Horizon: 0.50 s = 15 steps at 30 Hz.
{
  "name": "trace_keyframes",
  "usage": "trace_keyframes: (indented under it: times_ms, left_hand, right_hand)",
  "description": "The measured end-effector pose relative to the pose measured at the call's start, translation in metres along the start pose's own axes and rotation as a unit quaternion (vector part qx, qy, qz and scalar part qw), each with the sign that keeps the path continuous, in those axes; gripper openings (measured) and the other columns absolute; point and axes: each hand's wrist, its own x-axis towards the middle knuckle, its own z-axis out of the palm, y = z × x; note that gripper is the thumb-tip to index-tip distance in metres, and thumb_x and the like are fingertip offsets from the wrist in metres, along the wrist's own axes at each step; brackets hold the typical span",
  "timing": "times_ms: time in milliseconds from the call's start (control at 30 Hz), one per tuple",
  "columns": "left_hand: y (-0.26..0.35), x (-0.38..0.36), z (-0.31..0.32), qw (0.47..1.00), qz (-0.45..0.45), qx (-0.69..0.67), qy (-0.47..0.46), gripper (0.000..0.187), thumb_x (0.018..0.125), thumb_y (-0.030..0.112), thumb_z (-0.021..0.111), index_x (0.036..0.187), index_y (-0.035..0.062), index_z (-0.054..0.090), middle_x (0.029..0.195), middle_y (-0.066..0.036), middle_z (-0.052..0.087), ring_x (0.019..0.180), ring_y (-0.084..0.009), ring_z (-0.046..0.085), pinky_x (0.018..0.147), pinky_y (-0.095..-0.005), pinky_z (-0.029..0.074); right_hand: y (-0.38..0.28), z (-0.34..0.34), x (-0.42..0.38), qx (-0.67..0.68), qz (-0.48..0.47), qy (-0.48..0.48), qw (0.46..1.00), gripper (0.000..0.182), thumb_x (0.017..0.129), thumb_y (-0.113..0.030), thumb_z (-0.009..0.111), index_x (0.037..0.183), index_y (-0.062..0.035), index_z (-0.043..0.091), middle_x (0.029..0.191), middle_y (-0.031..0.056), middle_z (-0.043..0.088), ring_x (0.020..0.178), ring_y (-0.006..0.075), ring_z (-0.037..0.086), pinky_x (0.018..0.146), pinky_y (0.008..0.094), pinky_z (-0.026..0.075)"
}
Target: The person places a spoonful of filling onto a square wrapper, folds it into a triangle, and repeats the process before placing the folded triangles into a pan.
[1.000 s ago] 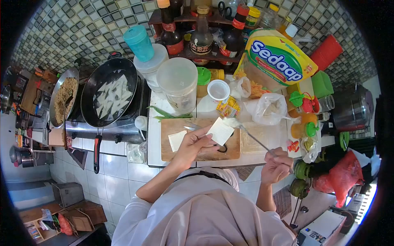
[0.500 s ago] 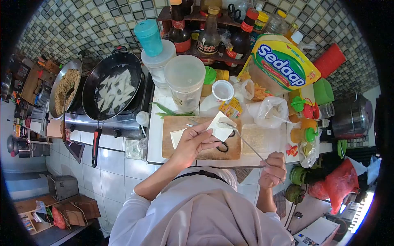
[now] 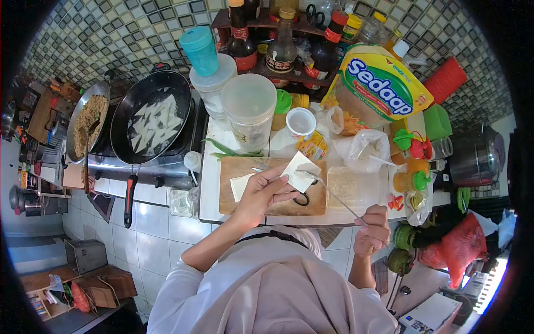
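My left hand pinches a square pale dough wrapper above the wooden cutting board. In my right hand, near the counter's front edge, is the handle of a long thin metal spoon. The spoon's bowl end rests against the face of the wrapper. Partly hidden beneath my left hand, a pair of scissors with black handles lies on the board. More pale wrappers lie on the board, left of that hand.
A black frying pan holding pale cut pieces sits on the stove, beside a wok of brown crumbly food. Right of the board lie a clear plastic tray and a plastic bag. Tubs and bottles stand behind.
The spoon's tip has shifted slightly down across the wrapper, and my right hand has moved a little. My left hand keeps its hold on the wrapper.
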Motion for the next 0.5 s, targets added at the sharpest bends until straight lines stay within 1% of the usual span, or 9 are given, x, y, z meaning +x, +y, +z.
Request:
trace_keyframes:
  times_ms: [100,167,200,267,300,367,500]
  left_hand:
    - [0.0009,-0.0009,0.0011,1.0,-0.006,0.008,-0.008,0.036,0.087,0.009,0.042,0.12,-0.0045,0.038,0.106,-0.015,0.053,0.093,-0.0205,0.056,0.081,-0.0293,0.048]
    - [0.0009,-0.0003,0.0014,1.0,-0.008,0.006,-0.005,0.035,0.087,0.009,0.041,0.119,-0.0046,0.038,0.106,-0.014,0.053,0.094,-0.0202,0.055,0.081,-0.0298,0.048]
    - [0.0015,-0.0003,0.001,1.0,-0.007,0.006,-0.003,0.035,0.087,0.009,0.041,0.119,-0.0046,0.038,0.106,-0.014,0.053,0.094,-0.0202,0.055,0.081,-0.0298,0.048]
    - [0.0019,-0.0004,0.0004,1.0,-0.011,-0.001,-0.011,0.035,0.087,0.008,0.041,0.119,-0.0049,0.038,0.107,-0.014,0.052,0.095,-0.0201,0.055,0.08,-0.0303,0.049]
    - [0.0021,-0.0005,0.001,1.0,-0.011,-0.002,-0.011,0.035,0.087,0.008,0.041,0.119,-0.0049,0.038,0.107,-0.014,0.052,0.095,-0.0201,0.055,0.08,-0.0303,0.049]
    - [0.0037,-0.001,0.002,1.0,-0.015,-0.02,-0.006,0.036,0.087,0.009,0.042,0.119,-0.0052,0.038,0.107,-0.014,0.052,0.095,-0.0199,0.055,0.08,-0.0299,0.049]
    - [0.0043,-0.0005,0.0,1.0,-0.026,-0.011,-0.014,0.036,0.087,0.009,0.042,0.119,-0.0052,0.038,0.107,-0.014,0.052,0.095,-0.0197,0.055,0.08,-0.0294,0.049]
  right_hand:
    - [0.0001,0.0005,-0.0013,0.036,0.0,0.011,0.999,0.035,0.087,-0.036,0.039,0.072,-0.0076,0.052,0.064,0.0066,0.056,0.057,0.0199,0.045,0.048,0.0287,0.036]
    - [0.0,0.0012,0.0,-0.005,-0.015,-0.004,1.0,0.035,0.087,-0.036,0.038,0.071,-0.0079,0.051,0.064,0.0068,0.056,0.057,0.0201,0.045,0.048,0.0286,0.036]
    - [0.0004,0.0014,-0.0005,-0.003,-0.015,-0.004,1.0,0.035,0.087,-0.036,0.038,0.071,-0.0079,0.051,0.064,0.0068,0.056,0.057,0.0201,0.045,0.048,0.0286,0.036]
    - [0.0005,0.0,-0.003,0.042,-0.02,0.049,0.998,0.033,0.087,-0.034,0.039,0.07,-0.0086,0.051,0.065,0.007,0.056,0.059,0.0207,0.045,0.047,0.0286,0.036]
    - [-0.0004,-0.001,-0.001,0.041,-0.019,0.049,0.998,0.033,0.087,-0.034,0.039,0.07,-0.0086,0.051,0.065,0.007,0.056,0.059,0.0207,0.045,0.047,0.0286,0.036]
    - [-0.0028,-0.0029,0.0051,-0.008,-0.018,-0.041,0.999,0.029,0.087,-0.03,0.04,0.069,-0.0091,0.05,0.066,0.007,0.057,0.06,0.0207,0.044,0.047,0.0287,0.035]
    - [-0.0006,-0.0011,-0.0037,0.001,-0.023,-0.004,1.0,0.028,0.087,-0.028,0.04,0.069,-0.0089,0.05,0.066,0.0067,0.057,0.062,0.0211,0.044,0.047,0.0288,0.035]
